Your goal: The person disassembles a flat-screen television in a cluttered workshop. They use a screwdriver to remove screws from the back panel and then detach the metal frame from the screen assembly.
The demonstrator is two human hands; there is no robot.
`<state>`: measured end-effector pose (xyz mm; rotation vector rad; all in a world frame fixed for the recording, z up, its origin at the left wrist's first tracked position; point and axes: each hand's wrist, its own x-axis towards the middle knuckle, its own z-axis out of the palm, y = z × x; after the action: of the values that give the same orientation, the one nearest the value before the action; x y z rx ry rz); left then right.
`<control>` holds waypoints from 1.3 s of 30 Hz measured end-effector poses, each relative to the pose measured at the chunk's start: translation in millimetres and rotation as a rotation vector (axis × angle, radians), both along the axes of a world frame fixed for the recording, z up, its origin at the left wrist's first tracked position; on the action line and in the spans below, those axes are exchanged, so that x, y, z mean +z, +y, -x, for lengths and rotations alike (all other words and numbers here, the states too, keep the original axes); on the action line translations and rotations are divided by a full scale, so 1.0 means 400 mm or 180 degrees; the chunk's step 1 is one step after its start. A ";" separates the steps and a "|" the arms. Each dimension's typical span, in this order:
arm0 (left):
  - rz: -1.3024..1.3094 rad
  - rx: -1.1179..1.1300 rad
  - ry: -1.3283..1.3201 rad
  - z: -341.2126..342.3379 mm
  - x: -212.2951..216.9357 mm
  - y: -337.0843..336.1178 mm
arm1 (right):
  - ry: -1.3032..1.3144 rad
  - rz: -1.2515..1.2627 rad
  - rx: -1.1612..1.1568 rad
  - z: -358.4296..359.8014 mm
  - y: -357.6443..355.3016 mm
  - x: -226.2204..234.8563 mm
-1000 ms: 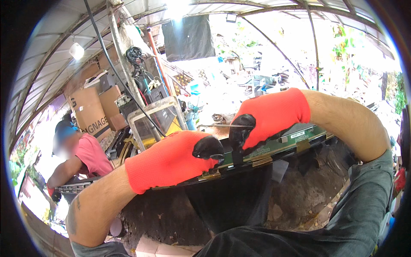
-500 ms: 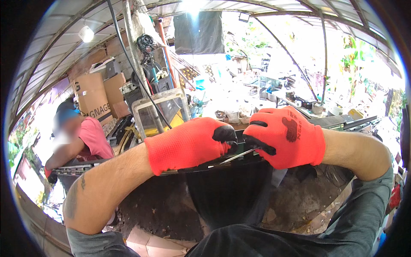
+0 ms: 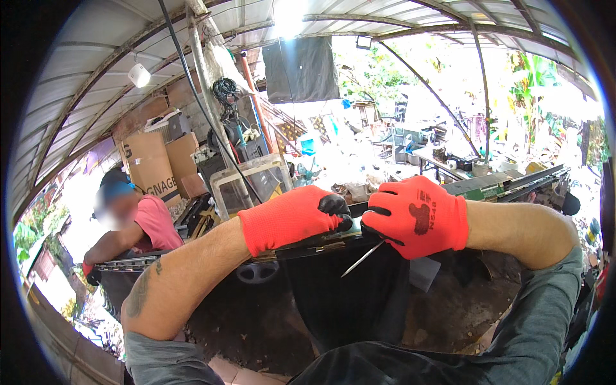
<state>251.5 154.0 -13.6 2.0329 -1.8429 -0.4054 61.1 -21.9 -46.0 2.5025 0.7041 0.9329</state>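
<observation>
Gripping the long dark panel (image 3: 513,183) at chest height, the left hand (image 3: 292,218) clamped its near edge while the right hand (image 3: 417,217) pinched a thin metal tool (image 3: 362,258) beside it; prying would go best shallow, the panel kept steady

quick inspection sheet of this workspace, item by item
surface: nothing seen; the panel is held up over dark ground
job's things: long flat panel with a green board, held edge-on; thin metal tool under the right hand
clutter: cardboard boxes, clear plastic bin, far table of parts
hands: left hand and right hand, both in red gloves, gripping the panel edge
cables: black cable running down the post; coiled cable hung up
surroundings: metal roof, greenery, a person in a pink shirt at left
</observation>
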 end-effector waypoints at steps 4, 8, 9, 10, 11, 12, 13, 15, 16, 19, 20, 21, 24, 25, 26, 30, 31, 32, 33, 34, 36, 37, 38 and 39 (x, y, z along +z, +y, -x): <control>0.0023 -0.0019 0.0119 0.010 0.006 0.011 | 0.0132 -0.0050 -0.0099 0.019 0.017 0.026; 0.0012 -0.0074 -0.0054 0.017 0.008 0.004 | 0.0450 -0.0018 -0.0268 0.035 0.026 0.047; 0.0040 -0.0104 -0.0003 0.016 0.004 -0.001 | 0.0521 -0.0019 -0.0309 0.040 0.025 0.049; 0.0057 -0.0097 0.0034 0.016 0.004 0.003 | 0.0520 -0.0068 -0.0226 0.044 0.029 0.051; 0.0060 -0.0092 -0.0018 0.015 0.006 0.007 | 0.0520 -0.0119 -0.0147 0.052 0.032 0.051; 0.0062 -0.0089 -0.0070 0.014 0.008 0.009 | 0.0522 -0.0171 -0.0069 0.061 0.034 0.053; 0.0064 -0.0102 -0.0098 0.012 0.005 0.007 | 0.0588 -0.0212 -0.0163 0.072 0.033 0.053; -0.0015 -0.0061 -0.0117 0.002 0.006 0.002 | 0.0723 -0.0295 -0.0352 0.099 0.033 0.056; -0.0052 -0.0088 -0.0132 0.001 0.007 -0.010 | 0.0795 -0.0476 -0.0524 0.131 0.038 0.068; -0.0105 -0.0079 -0.0181 -0.001 0.010 -0.010 | 0.0872 -0.0847 -0.0872 0.207 0.050 0.079; -0.0264 -0.0038 -0.0164 -0.003 0.015 -0.015 | 0.0826 -0.0871 -0.0949 0.232 0.044 0.053; -0.0260 0.0008 -0.0141 0.000 0.014 -0.011 | 0.0779 -0.0893 -0.1029 0.259 0.037 0.026; -0.0215 -0.0037 -0.0071 0.011 0.009 -0.006 | 0.1046 -0.1624 -0.1562 0.339 0.015 -0.054; -0.0220 -0.0066 -0.0114 0.016 0.013 -0.002 | 0.1114 -0.1916 -0.1826 0.364 0.014 -0.084; -0.0229 -0.0110 -0.0143 0.025 0.019 0.003 | 0.0689 -0.2092 -0.1909 0.385 0.005 -0.134; -0.0087 -0.0118 -0.0294 0.064 0.028 0.026 | -0.0769 -0.2603 -0.1831 0.407 -0.022 -0.310; -0.0076 -0.0039 -0.0345 0.080 0.033 0.033 | -0.1064 -0.2716 -0.1720 0.400 -0.029 -0.341; -0.0018 0.0004 -0.0435 0.087 0.030 0.026 | -0.1134 -0.2974 -0.1681 0.388 -0.041 -0.378; 0.0001 -0.0046 -0.0400 0.100 0.028 0.021 | -0.1216 -0.3226 -0.1646 0.371 -0.051 -0.415; 0.0027 -0.0111 -0.0370 0.113 0.029 0.016 | -0.1319 -0.3469 -0.1617 0.354 -0.055 -0.446; -0.0055 -0.0113 -0.0328 0.151 0.048 0.015 | -0.1339 -0.3659 -0.1447 0.294 -0.061 -0.465; -0.0155 -0.0104 -0.0285 0.166 0.057 0.005 | -0.1356 -0.3739 -0.1387 0.270 -0.059 -0.470; -0.0232 -0.0093 -0.0251 0.180 0.064 -0.005 | -0.1396 -0.3835 -0.1342 0.262 -0.051 -0.474; -0.0177 -0.0160 -0.0373 0.184 0.060 -0.016 | -0.1436 -0.3932 -0.1293 0.258 -0.045 -0.476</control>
<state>177.9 147.6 10.5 2.0911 -1.9760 -0.3619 -42.2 -39.8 -236.6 2.9035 -0.7580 2.0622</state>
